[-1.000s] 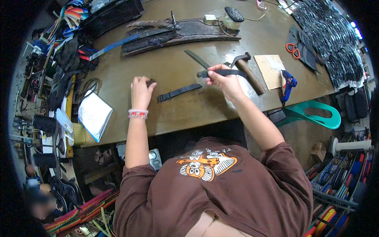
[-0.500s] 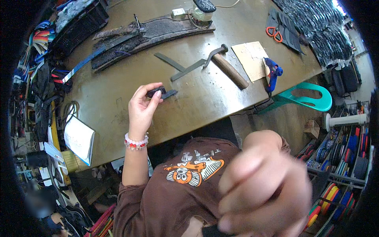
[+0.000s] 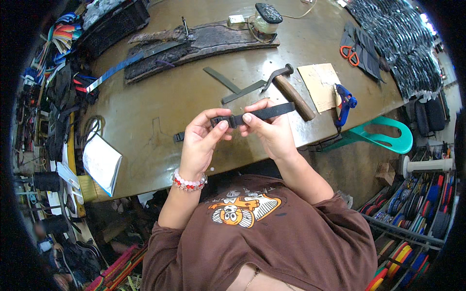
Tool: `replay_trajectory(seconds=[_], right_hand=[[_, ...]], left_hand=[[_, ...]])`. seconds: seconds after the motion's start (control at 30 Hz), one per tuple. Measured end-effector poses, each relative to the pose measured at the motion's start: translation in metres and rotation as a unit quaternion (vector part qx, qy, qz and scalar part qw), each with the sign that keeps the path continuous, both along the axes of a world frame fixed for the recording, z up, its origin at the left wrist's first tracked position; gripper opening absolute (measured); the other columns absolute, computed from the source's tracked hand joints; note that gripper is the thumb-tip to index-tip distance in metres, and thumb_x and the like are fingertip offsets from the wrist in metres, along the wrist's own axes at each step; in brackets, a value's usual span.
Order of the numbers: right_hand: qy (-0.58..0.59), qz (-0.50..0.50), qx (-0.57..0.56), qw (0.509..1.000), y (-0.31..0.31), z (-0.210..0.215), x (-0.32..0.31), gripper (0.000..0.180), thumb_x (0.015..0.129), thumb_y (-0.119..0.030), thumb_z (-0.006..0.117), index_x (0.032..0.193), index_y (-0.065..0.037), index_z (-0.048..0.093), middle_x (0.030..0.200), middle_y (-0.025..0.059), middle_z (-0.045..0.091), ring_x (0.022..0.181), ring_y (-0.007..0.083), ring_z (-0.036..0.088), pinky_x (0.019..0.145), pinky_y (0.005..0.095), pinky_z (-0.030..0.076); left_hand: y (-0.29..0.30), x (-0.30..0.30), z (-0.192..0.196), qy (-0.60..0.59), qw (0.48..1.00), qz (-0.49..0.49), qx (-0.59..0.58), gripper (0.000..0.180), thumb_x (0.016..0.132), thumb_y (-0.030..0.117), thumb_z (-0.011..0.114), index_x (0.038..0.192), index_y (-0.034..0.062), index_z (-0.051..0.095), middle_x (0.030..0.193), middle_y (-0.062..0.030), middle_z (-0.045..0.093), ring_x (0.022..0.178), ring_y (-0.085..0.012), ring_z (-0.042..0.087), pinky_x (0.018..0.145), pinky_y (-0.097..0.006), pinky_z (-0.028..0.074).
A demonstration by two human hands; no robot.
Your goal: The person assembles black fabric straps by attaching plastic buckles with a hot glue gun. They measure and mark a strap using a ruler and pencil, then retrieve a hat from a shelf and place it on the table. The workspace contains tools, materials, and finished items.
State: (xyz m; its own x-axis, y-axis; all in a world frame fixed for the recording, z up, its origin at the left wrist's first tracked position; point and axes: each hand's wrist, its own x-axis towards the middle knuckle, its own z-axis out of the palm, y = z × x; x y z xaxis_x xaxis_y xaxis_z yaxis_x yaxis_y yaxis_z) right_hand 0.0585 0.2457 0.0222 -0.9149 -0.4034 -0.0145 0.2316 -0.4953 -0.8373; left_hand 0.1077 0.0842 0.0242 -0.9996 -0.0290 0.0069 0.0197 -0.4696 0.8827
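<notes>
I have both hands raised together over the near side of the brown surface (image 3: 145, 155), with the black buckle (image 3: 222, 121) and the black strap (image 3: 279, 110) held between them. On the left hand (image 3: 200, 130), the thumb and fingers are clamped on the buckle; on the right hand (image 3: 273, 133), they pinch the strap close beside it, and the strap's other end runs out to the right, past the knuckles. I cannot tell from here whether the webbing passes through a slot, since the fingertips cover that part. To handle this join well, I would hold the buckle square and steady with the left, keep the webbing flat and untwisted, and grip it near its end so that it does not fold under pressure. I would also tip the slots toward my view before pushing or pulling, and mind the dark strap piece (image 3: 179, 137) lying just left of the left hand, because a sleeve or wrist could nudge it. As for writing, the open notebook (image 3: 102, 162) at the left carries faint marks that I cannot make out, and the brown shirt (image 3: 272, 233) bears an orange and white cartoon with pale lettering above it, bent by the folds. I find no readable label on the buckle or strap.
</notes>
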Motion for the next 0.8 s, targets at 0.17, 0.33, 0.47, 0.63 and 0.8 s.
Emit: replay_trajectory(seconds=[0.17,0.33,0.47,0.63,0.8], right_hand=[[-0.098,0.061,-0.056,0.992,0.002,0.0,-0.003,0.015,0.083,-0.003,0.062,0.096,-0.002,0.053,0.08,0.0073,0.061,0.069,0.0143,0.062,0.06,0.0247,0.051],[-0.082,0.076,-0.05,0.993,0.005,0.003,0.001,0.014,0.082,-0.003,0.064,0.093,-0.003,0.054,0.079,0.0063,0.06,0.068,0.0137,0.061,0.06,0.0248,0.05],[-0.023,0.084,0.032,0.996,0.007,0.008,0.002,0.014,0.081,-0.004,0.065,0.09,-0.003,0.055,0.078,0.005,0.06,0.067,0.013,0.06,0.059,0.0245,0.05],[-0.049,0.089,0.038,0.994,0.003,0.008,0.001,0.013,0.08,-0.005,0.065,0.088,-0.003,0.056,0.077,0.0035,0.059,0.064,0.0125,0.059,0.057,0.0239,0.048],[-0.04,0.098,0.037,0.994,0.001,0.005,0.002,0.012,0.08,-0.004,0.066,0.087,-0.002,0.057,0.077,0.0032,0.058,0.064,0.0116,0.058,0.057,0.0235,0.047]], left_hand=[[-0.002,-0.001,-0.006,0.002,0.999,-0.037,0.012,0.026,0.086,0.008,0.061,0.11,0.0,0.056,0.102,-0.0059,0.06,0.083,-0.0104,0.059,0.071,-0.023,0.051],[-0.004,-0.003,-0.011,0.008,0.999,-0.036,0.02,0.027,0.086,0.008,0.061,0.111,0.0,0.057,0.1,-0.0059,0.061,0.082,-0.0104,0.06,0.071,-0.023,0.051],[-0.007,-0.002,-0.013,-0.003,0.998,-0.06,0.03,0.027,0.086,0.008,0.061,0.111,0.0002,0.057,0.098,-0.006,0.062,0.081,-0.01,0.06,0.07,-0.022,0.052],[-0.008,0.001,-0.014,-0.008,0.998,-0.061,0.026,0.027,0.085,0.008,0.062,0.111,0.0002,0.058,0.095,-0.0049,0.062,0.078,-0.0091,0.06,0.069,-0.022,0.052],[-0.013,0.001,-0.014,-0.02,0.997,-0.066,-0.016,0.024,0.085,0.008,0.062,0.108,0.0004,0.058,0.093,-0.0039,0.062,0.078,-0.0086,0.06,0.069,-0.021,0.052]])
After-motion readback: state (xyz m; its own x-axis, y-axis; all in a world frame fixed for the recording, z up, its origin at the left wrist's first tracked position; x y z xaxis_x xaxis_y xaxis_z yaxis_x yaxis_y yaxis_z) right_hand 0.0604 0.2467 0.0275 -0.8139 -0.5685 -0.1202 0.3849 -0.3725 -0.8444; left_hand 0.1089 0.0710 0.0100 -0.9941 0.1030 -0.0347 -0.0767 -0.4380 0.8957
